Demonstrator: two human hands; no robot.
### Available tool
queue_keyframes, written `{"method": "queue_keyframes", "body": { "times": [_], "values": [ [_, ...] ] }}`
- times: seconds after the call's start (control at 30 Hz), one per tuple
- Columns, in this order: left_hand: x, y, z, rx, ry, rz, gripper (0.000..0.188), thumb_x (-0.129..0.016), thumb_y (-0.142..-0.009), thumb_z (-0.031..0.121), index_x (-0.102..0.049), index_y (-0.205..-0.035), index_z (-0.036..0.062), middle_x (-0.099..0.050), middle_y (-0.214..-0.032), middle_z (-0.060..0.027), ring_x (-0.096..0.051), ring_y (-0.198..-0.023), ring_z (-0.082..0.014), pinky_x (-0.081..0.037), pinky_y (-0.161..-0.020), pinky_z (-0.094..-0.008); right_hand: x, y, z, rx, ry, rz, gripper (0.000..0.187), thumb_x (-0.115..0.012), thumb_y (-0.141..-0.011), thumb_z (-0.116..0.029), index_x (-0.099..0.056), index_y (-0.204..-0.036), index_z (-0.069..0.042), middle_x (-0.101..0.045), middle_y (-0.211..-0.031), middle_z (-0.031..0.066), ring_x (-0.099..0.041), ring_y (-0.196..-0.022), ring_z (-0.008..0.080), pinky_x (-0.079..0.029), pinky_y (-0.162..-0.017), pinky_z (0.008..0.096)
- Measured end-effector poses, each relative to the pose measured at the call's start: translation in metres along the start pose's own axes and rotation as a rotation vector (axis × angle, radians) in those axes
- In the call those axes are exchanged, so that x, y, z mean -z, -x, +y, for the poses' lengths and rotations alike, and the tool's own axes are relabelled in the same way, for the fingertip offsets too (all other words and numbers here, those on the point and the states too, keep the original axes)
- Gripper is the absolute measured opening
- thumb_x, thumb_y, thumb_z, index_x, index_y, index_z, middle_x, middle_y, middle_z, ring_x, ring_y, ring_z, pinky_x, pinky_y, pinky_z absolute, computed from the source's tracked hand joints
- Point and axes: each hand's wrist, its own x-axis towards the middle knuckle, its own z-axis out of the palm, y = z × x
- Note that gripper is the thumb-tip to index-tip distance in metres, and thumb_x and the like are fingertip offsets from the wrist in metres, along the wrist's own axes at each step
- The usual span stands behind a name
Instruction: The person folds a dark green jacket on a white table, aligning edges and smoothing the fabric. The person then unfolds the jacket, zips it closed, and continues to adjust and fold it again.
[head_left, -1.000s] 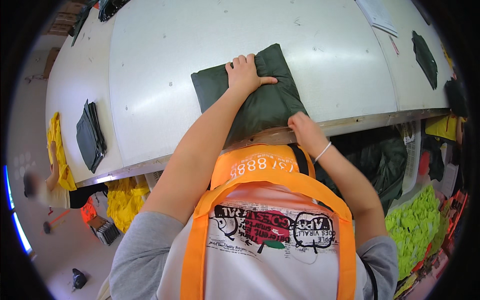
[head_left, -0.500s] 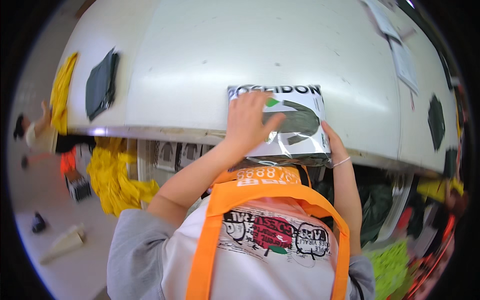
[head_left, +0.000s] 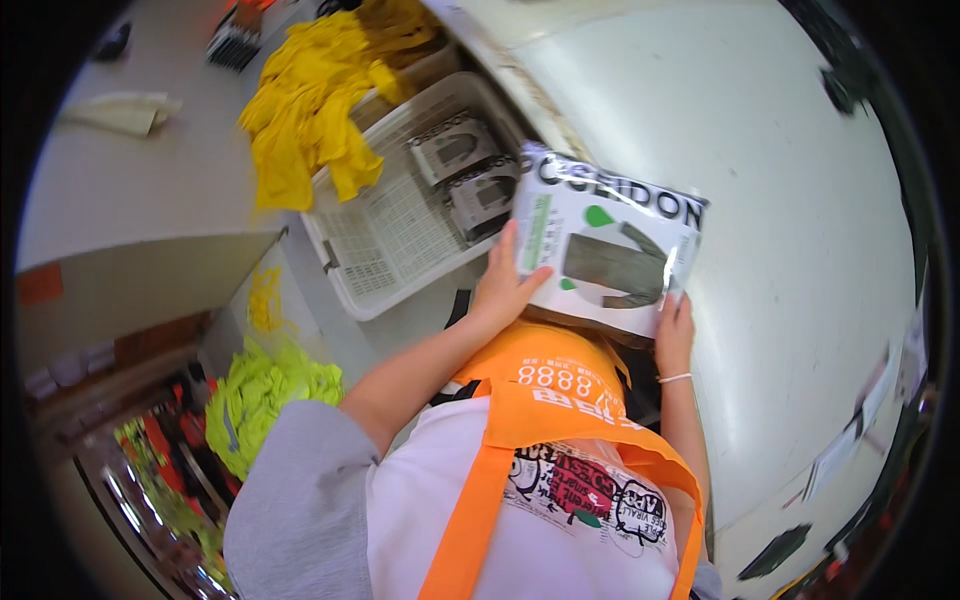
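A flat, glossy packaged garment [head_left: 612,262], white with a picture of a dark green jacket, is held level in front of my waist. My left hand [head_left: 503,287] grips its left side, thumb lying on top and fingers partly hidden at the edge. At the near right corner my right hand [head_left: 676,335] clasps the pack, its underside fingers out of sight. Left of the pack stands a light grey plastic basket [head_left: 385,235]. Similar packs [head_left: 480,195] lie inside it, against the side nearer the table.
The white table [head_left: 790,270] stretches along my right, with paper sheets [head_left: 850,440] and a dark folded bundle [head_left: 776,552] toward its near end. Yellow garments [head_left: 315,100] are heaped beyond the basket. Bright yellow-green garments [head_left: 270,395] are piled at lower left.
I have turned left, so the basket now shows beside me. The pack has come off the table. My left hand has gone from lying across its top to gripping its left edge.
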Motion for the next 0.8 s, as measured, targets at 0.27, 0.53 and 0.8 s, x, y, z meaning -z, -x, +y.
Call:
{"method": "queue_keyframes", "body": {
  "times": [0.27,0.53,0.8],
  "values": [
    [0.045,0.072,-0.013,0.351,0.172,0.386,0.080,-0.066,-0.085,0.031,-0.023,-0.143,-0.0022,-0.038,-0.140,-0.0254,-0.041,-0.127,-0.0333,-0.034,-0.104,-0.0374,-0.043,-0.040,-0.074,0.353,-0.007,-0.476,0.087,-0.071,-0.080,-0.035,-0.027,-0.140,0.008,-0.050,-0.125,0.0309,-0.051,-0.115,0.0416,-0.042,-0.096,0.0388],
    [0.078,-0.049,-0.154,0.415,0.175,0.331,0.080,-0.054,-0.091,0.045,-0.018,-0.147,0.0006,-0.041,-0.138,-0.0251,-0.047,-0.122,-0.0329,-0.038,-0.100,-0.0385,-0.177,-0.179,-0.093,0.347,0.400,-0.399,0.073,-0.047,-0.092,-0.050,-0.028,-0.143,-0.002,-0.048,-0.126,0.0303,-0.050,-0.113,0.0441,-0.042,-0.096,0.0444],
    [0.054,-0.008,-0.154,0.540,-0.054,-0.196,0.060,-0.057,-0.091,0.036,-0.039,-0.139,0.0038,-0.058,-0.119,-0.0163,-0.059,-0.104,-0.0279,-0.046,-0.087,-0.0376,-0.159,0.016,0.095,-0.162,0.385,-0.586,0.041,-0.057,-0.088,-0.034,-0.059,-0.114,-0.003,-0.063,-0.106,0.0222,-0.061,-0.100,0.0372,-0.048,-0.088,0.0429]
  ]
}}
